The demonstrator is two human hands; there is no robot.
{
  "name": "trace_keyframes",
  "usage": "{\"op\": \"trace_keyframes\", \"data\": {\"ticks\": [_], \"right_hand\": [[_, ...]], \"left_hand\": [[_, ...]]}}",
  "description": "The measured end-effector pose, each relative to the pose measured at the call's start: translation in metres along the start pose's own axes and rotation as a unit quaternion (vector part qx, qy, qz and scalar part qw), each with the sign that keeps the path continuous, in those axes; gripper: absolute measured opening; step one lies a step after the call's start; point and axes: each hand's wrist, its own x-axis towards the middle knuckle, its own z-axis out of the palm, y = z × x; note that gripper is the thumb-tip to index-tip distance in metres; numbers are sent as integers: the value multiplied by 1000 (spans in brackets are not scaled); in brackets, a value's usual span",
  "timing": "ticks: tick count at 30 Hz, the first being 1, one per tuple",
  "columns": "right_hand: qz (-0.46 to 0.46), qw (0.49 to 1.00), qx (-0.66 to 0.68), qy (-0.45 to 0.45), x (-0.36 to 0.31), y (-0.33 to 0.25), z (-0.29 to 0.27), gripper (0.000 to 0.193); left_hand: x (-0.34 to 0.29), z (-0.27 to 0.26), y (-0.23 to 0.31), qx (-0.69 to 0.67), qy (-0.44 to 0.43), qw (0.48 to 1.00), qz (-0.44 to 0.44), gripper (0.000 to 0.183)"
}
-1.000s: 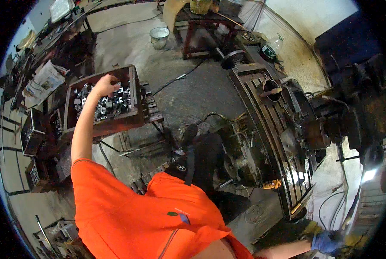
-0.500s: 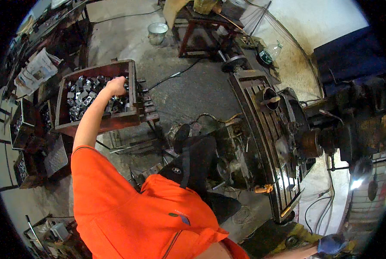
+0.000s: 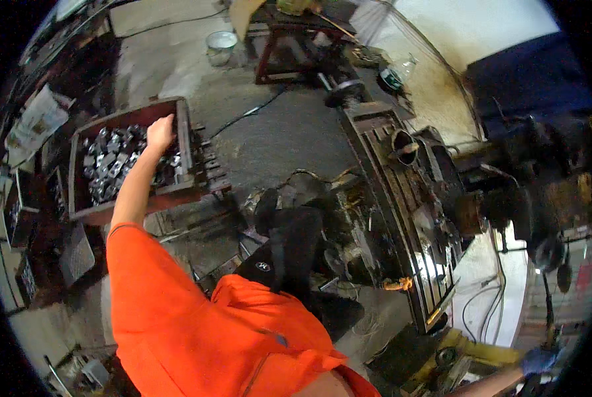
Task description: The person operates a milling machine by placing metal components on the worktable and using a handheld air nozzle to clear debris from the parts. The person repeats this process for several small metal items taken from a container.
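Observation:
My left hand (image 3: 161, 132) is above the right part of a worn reddish-brown bin (image 3: 185, 132). Its fingers look curled closed, and whatever they hold is hidden. Beneath and beside it in the bin lie many small grey metal blocks (image 3: 114, 159), some with holes. At the lower right, my right hand (image 3: 540, 360) wears a blue glove. It is close to a dark upright rod (image 3: 549, 311) on the machine; blur hides its fingers and any contact.
A machine with a long slotted table (image 3: 392, 198) stands to the right, carrying a round metal cup (image 3: 405, 147) and a yellow-handled tool (image 3: 435, 314). A white bucket (image 3: 222, 47) is on the floor at the back. More bins (image 3: 21, 205) sit at far left.
The view has shifted, so the bin and machine sit a little further left. My left hand has risen slightly over the blocks. My right arm reaches further right, toward the upright rod.

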Motion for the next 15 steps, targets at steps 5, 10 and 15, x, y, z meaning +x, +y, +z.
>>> {"op": "trace_keyframes", "data": {"ticks": [5, 10, 15], "right_hand": [[-86, 989, -103, 65, -22, -94, 53, 25], [31, 999, -25, 33, -40, -160, 64, 23], [-148, 972, -115, 140, -104, -212, 82, 41]], "left_hand": [[-7, -3, -14, -56, -30, 993, -98, 52], [19, 59, -55, -104, 13, 994, 13, 38], [30, 37, -50, -339, -65, 938, 35, 54]]}}
